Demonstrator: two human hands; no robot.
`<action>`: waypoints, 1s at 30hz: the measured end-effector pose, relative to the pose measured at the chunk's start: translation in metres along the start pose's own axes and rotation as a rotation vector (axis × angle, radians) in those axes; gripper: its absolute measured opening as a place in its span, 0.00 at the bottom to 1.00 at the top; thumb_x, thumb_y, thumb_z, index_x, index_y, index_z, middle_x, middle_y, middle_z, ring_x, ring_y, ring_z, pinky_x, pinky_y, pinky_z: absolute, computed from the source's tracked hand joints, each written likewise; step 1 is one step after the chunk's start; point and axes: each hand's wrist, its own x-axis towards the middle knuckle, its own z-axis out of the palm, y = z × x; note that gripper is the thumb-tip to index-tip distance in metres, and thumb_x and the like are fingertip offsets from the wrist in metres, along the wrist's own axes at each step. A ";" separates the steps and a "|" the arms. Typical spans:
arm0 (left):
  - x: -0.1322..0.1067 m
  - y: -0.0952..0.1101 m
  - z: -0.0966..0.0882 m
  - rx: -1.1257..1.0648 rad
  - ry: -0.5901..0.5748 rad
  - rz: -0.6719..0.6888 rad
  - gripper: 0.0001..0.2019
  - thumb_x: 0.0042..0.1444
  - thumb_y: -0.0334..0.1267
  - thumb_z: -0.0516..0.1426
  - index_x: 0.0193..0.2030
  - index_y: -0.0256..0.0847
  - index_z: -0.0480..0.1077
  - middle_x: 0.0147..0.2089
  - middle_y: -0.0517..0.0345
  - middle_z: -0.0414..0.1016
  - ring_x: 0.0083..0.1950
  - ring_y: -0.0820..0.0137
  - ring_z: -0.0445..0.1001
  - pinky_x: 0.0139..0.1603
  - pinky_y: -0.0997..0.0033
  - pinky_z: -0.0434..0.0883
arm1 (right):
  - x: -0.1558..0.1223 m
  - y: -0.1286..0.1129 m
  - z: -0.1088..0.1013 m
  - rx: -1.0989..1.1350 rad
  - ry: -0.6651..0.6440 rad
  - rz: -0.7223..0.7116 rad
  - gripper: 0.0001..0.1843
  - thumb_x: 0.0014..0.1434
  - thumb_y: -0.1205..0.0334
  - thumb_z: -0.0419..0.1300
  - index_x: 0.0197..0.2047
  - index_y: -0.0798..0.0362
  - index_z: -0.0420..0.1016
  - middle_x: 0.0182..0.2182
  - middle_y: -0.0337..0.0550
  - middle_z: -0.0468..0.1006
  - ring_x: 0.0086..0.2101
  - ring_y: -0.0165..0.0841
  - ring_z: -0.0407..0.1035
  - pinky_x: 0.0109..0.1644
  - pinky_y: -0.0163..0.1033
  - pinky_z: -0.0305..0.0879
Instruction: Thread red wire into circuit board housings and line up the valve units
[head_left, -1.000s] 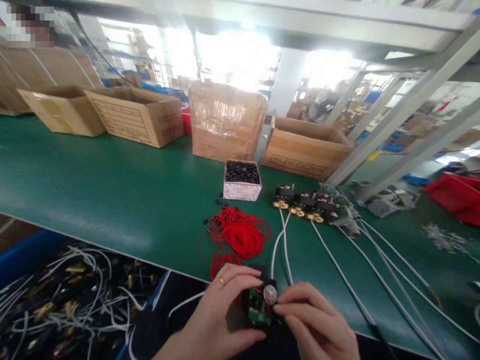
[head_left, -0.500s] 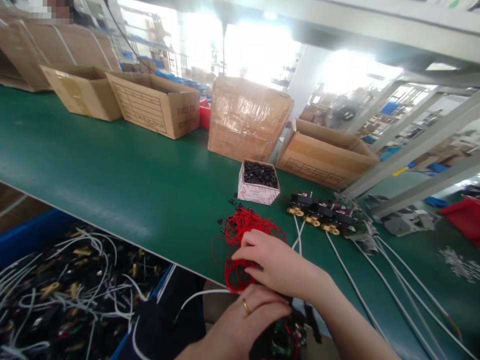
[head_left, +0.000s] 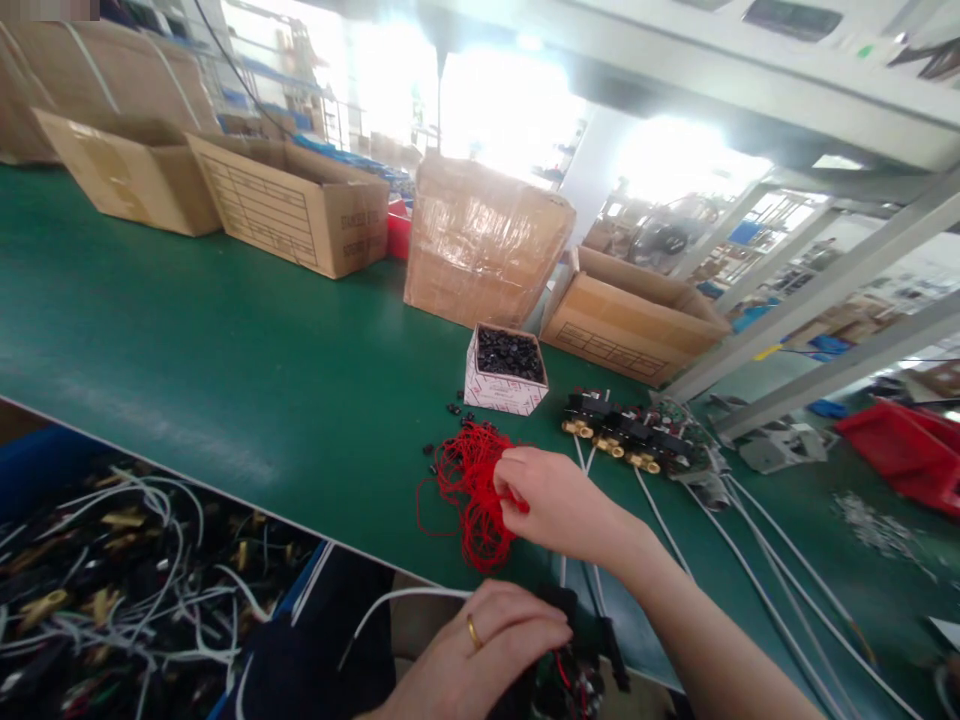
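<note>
My left hand, with a ring on one finger, is closed around a black device with an exposed circuit board at the bottom of the view. A white cable runs out to the left beside that hand. My right hand reaches over a tangled pile of thin red wires, its fingers curled and pinched on some wire at the pile's right side. The fingertips are partly hidden. Behind the pile stands a small white box full of black parts, several of which lie loose beside it.
Black assemblies with brass fittings and white cables lie to the right. Cardboard boxes line the back of the green table. A blue bin of similar assemblies stands lower left. A red bin sits far right.
My right hand has moved away from my left hand to the right side of the red wires, and its fingers have curled in. My left hand stays on the device. The view has shifted slightly.
</note>
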 end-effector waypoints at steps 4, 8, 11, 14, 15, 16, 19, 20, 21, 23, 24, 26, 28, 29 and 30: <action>0.002 -0.004 -0.002 -0.037 0.024 -0.023 0.29 0.66 0.42 0.59 0.71 0.49 0.56 0.59 0.45 0.74 0.58 0.59 0.74 0.60 0.64 0.71 | -0.007 0.019 -0.009 0.014 0.067 0.129 0.07 0.54 0.78 0.60 0.31 0.57 0.72 0.30 0.38 0.71 0.32 0.29 0.63 0.36 0.35 0.53; 0.006 -0.005 0.000 -0.072 0.060 -0.148 0.39 0.52 0.47 0.70 0.68 0.50 0.60 0.57 0.47 0.73 0.56 0.57 0.74 0.56 0.64 0.73 | -0.014 0.020 -0.016 0.156 0.139 0.122 0.16 0.55 0.80 0.61 0.45 0.56 0.76 0.36 0.39 0.73 0.33 0.29 0.66 0.39 0.34 0.59; 0.011 0.002 -0.002 -0.119 0.061 -0.240 0.40 0.47 0.44 0.73 0.66 0.51 0.63 0.58 0.50 0.72 0.57 0.59 0.73 0.58 0.64 0.73 | -0.010 0.007 -0.017 0.338 0.207 -0.063 0.19 0.56 0.81 0.62 0.48 0.54 0.78 0.44 0.40 0.76 0.41 0.30 0.70 0.48 0.34 0.65; 0.016 0.010 -0.006 -0.163 0.024 -0.317 0.35 0.50 0.42 0.72 0.63 0.48 0.66 0.59 0.49 0.71 0.60 0.58 0.72 0.62 0.62 0.70 | 0.005 -0.014 -0.014 0.276 0.023 -0.259 0.10 0.58 0.76 0.66 0.43 0.55 0.82 0.41 0.41 0.78 0.43 0.32 0.72 0.50 0.35 0.67; 0.017 0.013 -0.007 -0.174 0.010 -0.342 0.33 0.51 0.42 0.71 0.63 0.47 0.67 0.60 0.49 0.71 0.61 0.58 0.71 0.64 0.61 0.69 | 0.011 -0.021 -0.012 0.199 -0.065 -0.300 0.07 0.59 0.74 0.66 0.41 0.55 0.82 0.39 0.41 0.78 0.42 0.33 0.73 0.48 0.35 0.67; 0.017 0.014 -0.008 -0.182 0.006 -0.362 0.32 0.51 0.42 0.71 0.62 0.45 0.67 0.61 0.47 0.71 0.62 0.56 0.70 0.65 0.60 0.68 | 0.018 -0.027 -0.011 0.109 -0.143 -0.331 0.05 0.60 0.72 0.66 0.39 0.56 0.82 0.37 0.41 0.79 0.41 0.34 0.74 0.46 0.36 0.68; 0.018 0.016 -0.009 -0.222 0.018 -0.416 0.33 0.50 0.44 0.71 0.63 0.44 0.68 0.62 0.46 0.71 0.63 0.53 0.69 0.66 0.56 0.68 | 0.034 -0.042 -0.007 -0.127 -0.267 -0.399 0.03 0.60 0.67 0.66 0.37 0.57 0.82 0.35 0.44 0.79 0.40 0.39 0.75 0.40 0.39 0.69; 0.018 0.016 -0.009 -0.249 0.025 -0.433 0.34 0.50 0.43 0.71 0.63 0.45 0.69 0.62 0.46 0.71 0.63 0.53 0.69 0.66 0.55 0.67 | 0.038 -0.045 -0.005 -0.175 -0.273 -0.417 0.04 0.59 0.67 0.66 0.38 0.58 0.82 0.35 0.45 0.79 0.40 0.40 0.75 0.39 0.39 0.69; 0.017 0.015 -0.008 -0.281 0.035 -0.446 0.35 0.49 0.43 0.71 0.63 0.45 0.69 0.63 0.46 0.71 0.63 0.52 0.69 0.66 0.55 0.67 | 0.041 -0.047 -0.003 -0.210 -0.266 -0.435 0.04 0.59 0.67 0.66 0.38 0.58 0.81 0.35 0.46 0.79 0.39 0.41 0.76 0.37 0.40 0.69; 0.017 0.016 -0.007 -0.337 0.058 -0.476 0.36 0.47 0.42 0.72 0.64 0.44 0.69 0.63 0.47 0.71 0.64 0.51 0.68 0.67 0.53 0.66 | 0.045 -0.051 0.002 -0.248 -0.249 -0.460 0.04 0.58 0.69 0.65 0.37 0.59 0.81 0.35 0.47 0.80 0.37 0.42 0.76 0.34 0.40 0.69; 0.017 0.016 -0.006 -0.348 0.072 -0.490 0.37 0.46 0.41 0.72 0.64 0.45 0.69 0.63 0.47 0.71 0.64 0.51 0.68 0.67 0.52 0.66 | 0.046 -0.052 0.005 -0.259 -0.245 -0.464 0.04 0.57 0.71 0.64 0.36 0.59 0.81 0.34 0.47 0.80 0.36 0.42 0.76 0.33 0.40 0.68; 0.017 0.016 -0.005 -0.351 0.084 -0.523 0.38 0.44 0.37 0.73 0.63 0.45 0.69 0.63 0.48 0.71 0.64 0.51 0.68 0.68 0.51 0.65 | 0.047 -0.054 0.008 -0.273 -0.250 -0.474 0.05 0.57 0.72 0.62 0.35 0.59 0.81 0.33 0.47 0.80 0.35 0.42 0.76 0.31 0.40 0.66; 0.017 0.016 -0.004 -0.364 0.085 -0.543 0.38 0.42 0.33 0.73 0.62 0.46 0.70 0.63 0.49 0.72 0.64 0.51 0.68 0.68 0.50 0.65 | 0.048 -0.056 0.007 -0.275 -0.260 -0.466 0.06 0.56 0.73 0.62 0.35 0.59 0.81 0.33 0.48 0.80 0.35 0.42 0.76 0.31 0.40 0.64; 0.017 0.016 -0.004 -0.376 0.081 -0.547 0.38 0.41 0.32 0.73 0.62 0.46 0.70 0.62 0.49 0.72 0.63 0.51 0.68 0.68 0.50 0.65 | 0.047 -0.056 0.005 -0.265 -0.258 -0.449 0.06 0.56 0.73 0.62 0.35 0.59 0.81 0.33 0.49 0.80 0.35 0.41 0.76 0.31 0.40 0.63; 0.017 0.016 -0.004 -0.387 0.079 -0.545 0.38 0.41 0.31 0.72 0.62 0.45 0.70 0.62 0.49 0.72 0.63 0.51 0.68 0.68 0.51 0.65 | 0.046 -0.056 0.003 -0.257 -0.255 -0.427 0.06 0.56 0.72 0.61 0.35 0.60 0.81 0.34 0.50 0.80 0.35 0.41 0.75 0.31 0.39 0.62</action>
